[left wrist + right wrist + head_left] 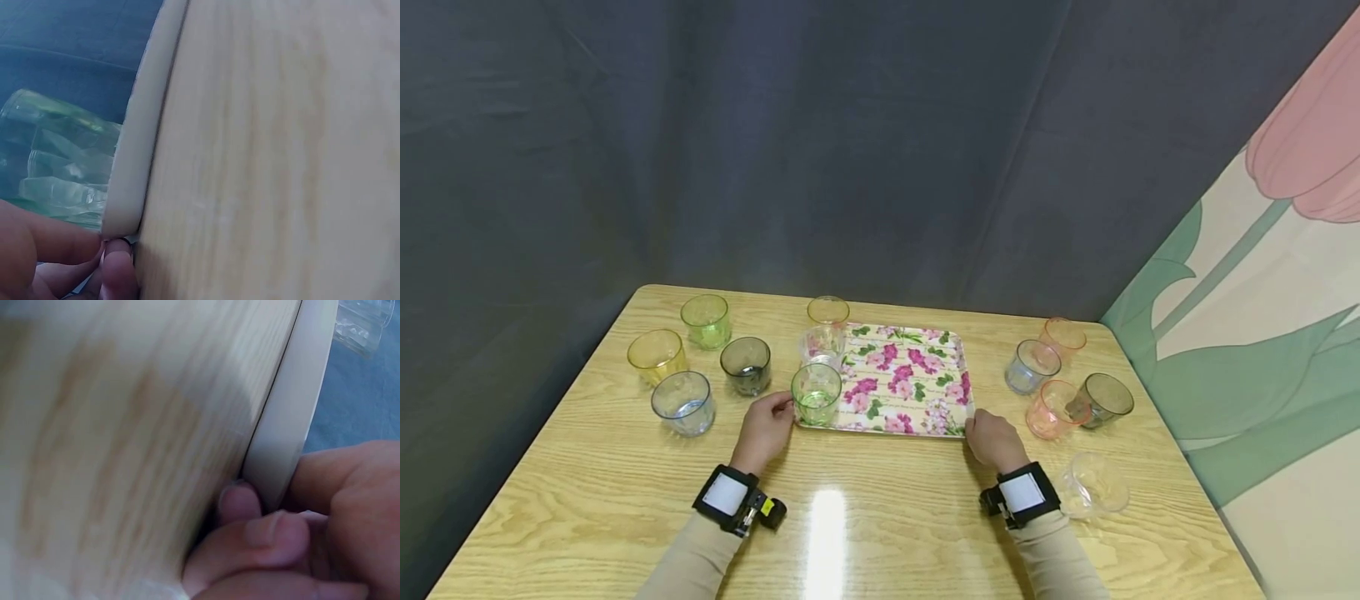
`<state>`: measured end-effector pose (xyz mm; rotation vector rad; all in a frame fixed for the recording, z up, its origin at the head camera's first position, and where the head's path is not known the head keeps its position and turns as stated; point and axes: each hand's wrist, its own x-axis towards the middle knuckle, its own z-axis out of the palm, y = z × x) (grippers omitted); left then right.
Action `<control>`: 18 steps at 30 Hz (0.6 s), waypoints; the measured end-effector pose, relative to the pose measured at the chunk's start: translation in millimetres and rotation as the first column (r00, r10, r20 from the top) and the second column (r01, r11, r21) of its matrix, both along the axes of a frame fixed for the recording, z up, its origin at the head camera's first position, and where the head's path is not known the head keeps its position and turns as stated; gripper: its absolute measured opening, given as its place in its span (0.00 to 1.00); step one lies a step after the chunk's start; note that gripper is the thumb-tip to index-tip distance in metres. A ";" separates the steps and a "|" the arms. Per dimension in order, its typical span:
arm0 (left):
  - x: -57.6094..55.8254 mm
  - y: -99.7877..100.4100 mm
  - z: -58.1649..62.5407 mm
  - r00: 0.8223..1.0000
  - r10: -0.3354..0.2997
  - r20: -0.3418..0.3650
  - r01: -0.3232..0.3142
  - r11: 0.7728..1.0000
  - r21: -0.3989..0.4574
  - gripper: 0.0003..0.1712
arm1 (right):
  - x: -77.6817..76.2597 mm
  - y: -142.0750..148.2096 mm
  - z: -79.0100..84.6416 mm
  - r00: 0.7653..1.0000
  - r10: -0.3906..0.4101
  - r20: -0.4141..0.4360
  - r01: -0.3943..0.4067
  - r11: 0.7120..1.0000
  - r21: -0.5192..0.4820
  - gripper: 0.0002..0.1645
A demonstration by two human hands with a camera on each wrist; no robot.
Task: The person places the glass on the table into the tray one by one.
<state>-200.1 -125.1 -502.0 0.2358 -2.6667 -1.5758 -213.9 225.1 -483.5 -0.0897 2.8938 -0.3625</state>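
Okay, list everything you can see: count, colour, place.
Rectangular floral tray: 1, cream and pink, centre
Green tumblers: 2, transparent green, left, tray
Yellow tumblers: 2, transparent yellow, left, tray
Grey tumblers: 2, transparent grey, left, right
Blue tumblers: 2, transparent blue, left, right
Orange tumblers: 2, transparent orange, right
Clear tumblers: 2, colourless, tray, right
Wooden table: 1, tan, below
Fabric curtain: 1, dark blue, behind
Tulip-patterned backdrop: 1, multicoloured, right
Wrist devices: 2, black and white, wrists
Sleeves: 2, beige, forearms
Left hand, right hand: 2, gripping tray's near corners

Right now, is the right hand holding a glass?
No, the right hand grips the near right corner of the flowered tray.
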 end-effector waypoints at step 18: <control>-1.8 -3.1 6.1 0.998 -0.028 0.048 0.027 0.999 0.032 0.18 | 3.5 2.6 6.6 0.991 -0.105 0.079 0.115 0.984 -0.137 0.22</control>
